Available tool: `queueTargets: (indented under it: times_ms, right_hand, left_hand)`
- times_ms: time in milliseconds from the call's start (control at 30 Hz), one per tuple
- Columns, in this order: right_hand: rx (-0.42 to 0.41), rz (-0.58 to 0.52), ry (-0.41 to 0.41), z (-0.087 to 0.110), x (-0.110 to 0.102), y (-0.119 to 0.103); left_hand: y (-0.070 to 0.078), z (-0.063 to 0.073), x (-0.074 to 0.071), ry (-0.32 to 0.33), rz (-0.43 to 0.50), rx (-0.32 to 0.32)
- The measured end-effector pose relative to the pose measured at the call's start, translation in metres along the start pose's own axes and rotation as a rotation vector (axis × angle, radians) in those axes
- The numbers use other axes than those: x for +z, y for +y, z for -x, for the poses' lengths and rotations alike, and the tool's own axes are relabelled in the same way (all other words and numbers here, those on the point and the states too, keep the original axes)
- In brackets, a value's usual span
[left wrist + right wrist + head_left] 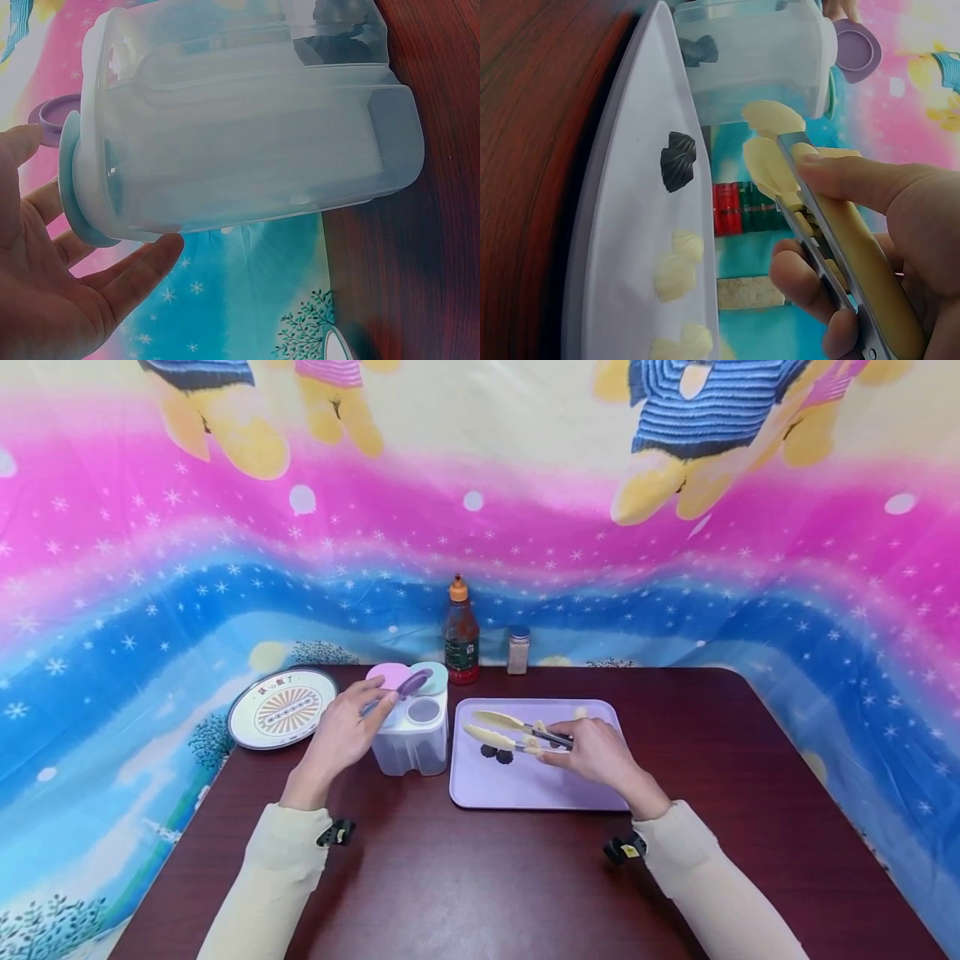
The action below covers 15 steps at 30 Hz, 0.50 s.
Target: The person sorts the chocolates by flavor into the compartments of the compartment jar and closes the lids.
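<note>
Left of the lilac tray (510, 789): your left hand (341, 731) pinches the purple lid (415, 682) between its fingers, apparently baring the translucent container (408, 756). Above the tray: your right hand (600, 756) grips tongs (498, 720), tips apart, presumably for clearance.

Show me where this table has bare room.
The table is bare right of the tray, and nearer, between the sleeves. It is crowded around the container: plate left, tray right, sauce bottle off its far right corner, with the left hand at its top.
</note>
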State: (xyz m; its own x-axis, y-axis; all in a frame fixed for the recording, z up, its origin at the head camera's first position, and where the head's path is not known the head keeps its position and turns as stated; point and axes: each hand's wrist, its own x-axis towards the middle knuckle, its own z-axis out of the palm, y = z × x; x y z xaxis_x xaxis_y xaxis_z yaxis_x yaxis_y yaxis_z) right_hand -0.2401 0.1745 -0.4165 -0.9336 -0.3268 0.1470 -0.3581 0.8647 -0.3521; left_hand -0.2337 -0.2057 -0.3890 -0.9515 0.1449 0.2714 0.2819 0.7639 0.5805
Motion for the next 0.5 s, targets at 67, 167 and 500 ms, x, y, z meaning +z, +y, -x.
queueTargets:
  times_ms: [67, 167, 500]
  right_hand:
    - [0.001, 0.012, -0.018, -0.0002, 0.0009, 0.0011]
    - [0.009, 0.022, -0.037, 0.0002, 0.0016, 0.0028]
    - [0.015, 0.082, -0.083, 0.0015, 0.0061, 0.0095]
  left_hand:
    - [0.0001, 0.0001, -0.0005, -0.002, 0.001, -0.001]
    - [0.0003, 0.0000, -0.0004, -0.004, 0.001, -0.004]
    - [0.0017, 0.0003, -0.0002, -0.001, -0.005, -0.002]
